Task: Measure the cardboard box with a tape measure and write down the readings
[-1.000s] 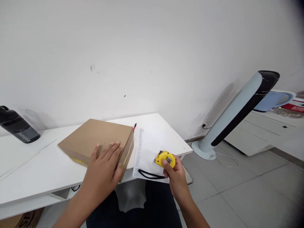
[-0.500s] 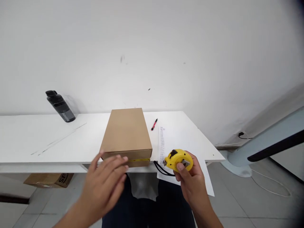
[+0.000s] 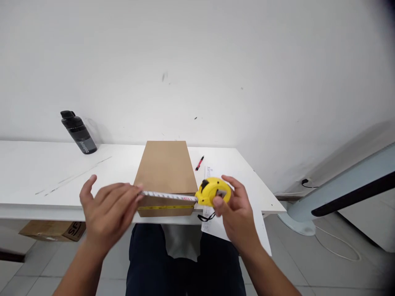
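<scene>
A yellow tape measure [image 3: 212,191] is gripped by its case in my right hand [image 3: 236,213]. Its white blade [image 3: 168,196] runs out to the left, along the front top edge of a brown cardboard box [image 3: 166,166]. My left hand [image 3: 111,209] pinches the blade's end near the box's front left corner, thumb raised apart. A yellow strip [image 3: 166,207] crosses the box's front face. From the case hangs a black wrist strap [image 3: 206,217].
On the white table [image 3: 117,172] lie a red and black pen [image 3: 199,163] and printed paper sheets [image 3: 259,222] overhanging the front edge. A dark bottle [image 3: 79,132] stands back left. Below left is another carton [image 3: 54,230]; a pale blue column [image 3: 348,185] stands right.
My left hand has taken hold of the blade's end and moved left, drawing the blade out. My right hand has shifted left and slightly up with the tape measure.
</scene>
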`<state>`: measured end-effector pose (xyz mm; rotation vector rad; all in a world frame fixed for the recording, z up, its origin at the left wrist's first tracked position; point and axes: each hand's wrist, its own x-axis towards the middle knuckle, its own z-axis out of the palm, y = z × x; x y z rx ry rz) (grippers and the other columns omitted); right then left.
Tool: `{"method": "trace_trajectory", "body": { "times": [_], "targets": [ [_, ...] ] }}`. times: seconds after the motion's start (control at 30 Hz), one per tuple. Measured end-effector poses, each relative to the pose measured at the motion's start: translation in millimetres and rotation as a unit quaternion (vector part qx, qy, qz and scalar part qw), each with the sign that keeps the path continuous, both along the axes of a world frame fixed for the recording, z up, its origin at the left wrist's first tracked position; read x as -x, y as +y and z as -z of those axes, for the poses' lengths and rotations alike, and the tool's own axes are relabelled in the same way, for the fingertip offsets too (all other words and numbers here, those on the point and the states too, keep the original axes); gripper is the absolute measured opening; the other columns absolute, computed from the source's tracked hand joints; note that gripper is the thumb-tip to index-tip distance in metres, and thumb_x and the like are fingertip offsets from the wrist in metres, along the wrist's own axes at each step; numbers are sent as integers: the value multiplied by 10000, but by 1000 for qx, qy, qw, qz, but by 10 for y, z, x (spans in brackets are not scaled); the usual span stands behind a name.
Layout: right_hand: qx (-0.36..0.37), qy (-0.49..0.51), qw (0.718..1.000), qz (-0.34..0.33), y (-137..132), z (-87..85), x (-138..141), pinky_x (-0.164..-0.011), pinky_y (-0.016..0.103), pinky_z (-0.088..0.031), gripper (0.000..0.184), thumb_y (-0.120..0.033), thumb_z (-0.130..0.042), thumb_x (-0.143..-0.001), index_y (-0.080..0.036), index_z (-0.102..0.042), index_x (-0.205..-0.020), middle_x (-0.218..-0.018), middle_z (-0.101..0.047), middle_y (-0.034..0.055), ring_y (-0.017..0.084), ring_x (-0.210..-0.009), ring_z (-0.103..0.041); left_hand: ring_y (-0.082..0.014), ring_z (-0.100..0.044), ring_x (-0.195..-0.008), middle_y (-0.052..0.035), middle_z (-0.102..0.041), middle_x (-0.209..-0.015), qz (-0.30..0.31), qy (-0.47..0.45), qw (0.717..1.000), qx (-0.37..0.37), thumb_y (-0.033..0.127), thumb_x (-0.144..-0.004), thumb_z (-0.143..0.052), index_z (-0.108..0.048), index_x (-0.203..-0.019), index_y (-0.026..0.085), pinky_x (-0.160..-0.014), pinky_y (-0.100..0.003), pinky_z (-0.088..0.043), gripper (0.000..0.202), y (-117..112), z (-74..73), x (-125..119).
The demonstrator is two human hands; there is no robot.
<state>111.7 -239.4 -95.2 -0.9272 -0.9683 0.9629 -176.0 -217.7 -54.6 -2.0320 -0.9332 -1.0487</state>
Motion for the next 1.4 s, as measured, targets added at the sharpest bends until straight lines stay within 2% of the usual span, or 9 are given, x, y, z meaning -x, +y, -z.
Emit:
{"method": "trace_trajectory", "body": {
  "times": [0.17,0.27,0.37,0.53,0.63,0.73,0.87,1.1,1.4],
  "targets": [
    [-30,-13,998,57,331,47,-150,-860,387,-583,529,-405,-834,-766,-275,-590,-1217,-1108,-716,63,230,-998,-689,-216,-743,-901,-42,-780,-1034,-4,-26,998,56,163,-912,-652,-660,-1122,294,-975,-476,-514,248,396,140,446],
    [-52,-43,995,76,355,138,-209,-909,402,-572,499,-392,-824,-777,-274,-620,-1217,-1195,-699,80,236,-1054,-675,-223,-731,-935,-49,-769,-1047,26,-28,992,123,214,-922,-643,-674,-1096,285,-853,-406,-549,191,423,181,551],
    [-60,-66,993,76,338,229,-246,-952,409,-558,492,-378,-820,-785,-283,-643,-1234,-1233,-691,78,238,-1093,-665,-211,-725,-903,-44,-763,-1028,37,-21,987,155,238,-928,-632,-676,-1093,276,-801,-363,-549,175,377,192,582],
    [-52,-91,993,60,358,295,-232,-995,431,-546,490,-393,-813,-785,-285,-667,-1239,-1260,-691,77,257,-1130,-658,-215,-734,-912,-35,-768,-1056,38,4,989,140,209,-922,-630,-663,-1147,280,-815,-352,-543,238,350,225,584],
    [-39,-95,994,49,380,291,-231,-1046,448,-523,507,-405,-812,-787,-286,-674,-1261,-1306,-685,76,264,-1179,-647,-224,-738,-914,-45,-771,-1080,39,30,991,121,175,-915,-638,-636,-1217,279,-811,-364,-540,319,332,249,595],
    [-18,-94,995,42,394,272,-257,-1105,481,-482,549,-432,-814,-780,-279,-677,-1289,-1367,-667,78,284,-1249,-621,-221,-738,-882,-41,-772,-1104,42,43,989,134,168,-924,-623,-616,-1258,307,-786,-376,-540,362,284,248,631],
    [-6,-107,994,33,410,244,-297,-1121,497,-468,579,-454,-817,-774,-271,-684,-1307,-1377,-670,77,299,-1275,-611,-195,-718,-798,-12,-777,-1112,57,75,985,142,172,-923,-629,-609,-1281,347,-759,-379,-549,399,236,181,705],
    [-10,-112,993,21,451,243,-326,-1072,456,-512,589,-452,-806,-789,-266,-675,-1332,-1315,-707,74,279,-1213,-649,-189,-718,-779,36,-746,-1235,56,203,975,71,142,-955,-491,-514,-1430,358,-772,-416,-579,523,233,32,705],
    [-15,-106,994,11,465,227,-334,-1095,454,-492,587,-437,-810,-795,-279,-666,-1342,-1355,-689,66,279,-1255,-628,-213,-704,-750,-10,-754,-1217,37,181,981,66,157,-946,-520,-432,-1502,316,-717,-416,-591,585,169,92,600]
  ]
}}
